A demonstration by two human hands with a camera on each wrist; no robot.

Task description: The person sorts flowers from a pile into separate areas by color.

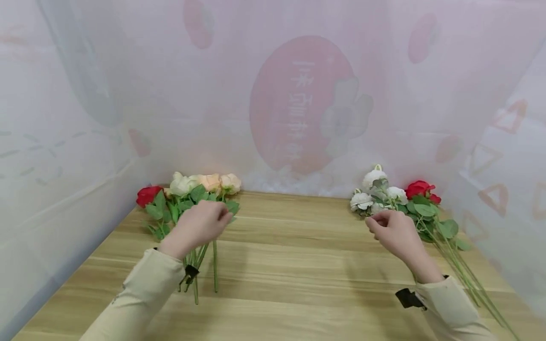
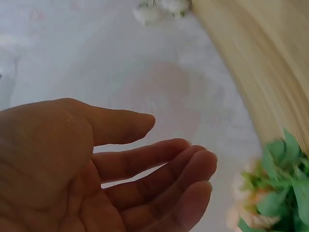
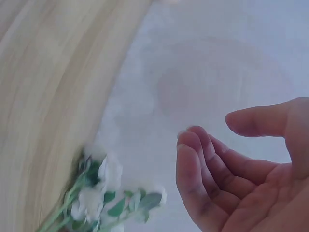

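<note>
My left hand (image 1: 197, 225) hovers over the left bunch of flowers; its fingers are loosely curled and hold nothing, as the left wrist view shows. That bunch has a red rose (image 1: 148, 195), a cream-white flower (image 1: 183, 183) and peach roses (image 1: 231, 183), with green stems (image 1: 215, 272) pointing toward me. My right hand (image 1: 397, 235), also loosely curled around nothing, is in the air beside the right bunch. White flowers (image 1: 361, 201) and a red rose (image 1: 420, 188) make up the heads there, and long thin stems (image 1: 473, 279) run to the front right.
A wooden table (image 1: 290, 265) lies between the two bunches. Pale printed curtains (image 1: 222, 94) enclose it at the back and both sides. Each wrist carries a black strap piece, such as the right strap (image 1: 410, 298).
</note>
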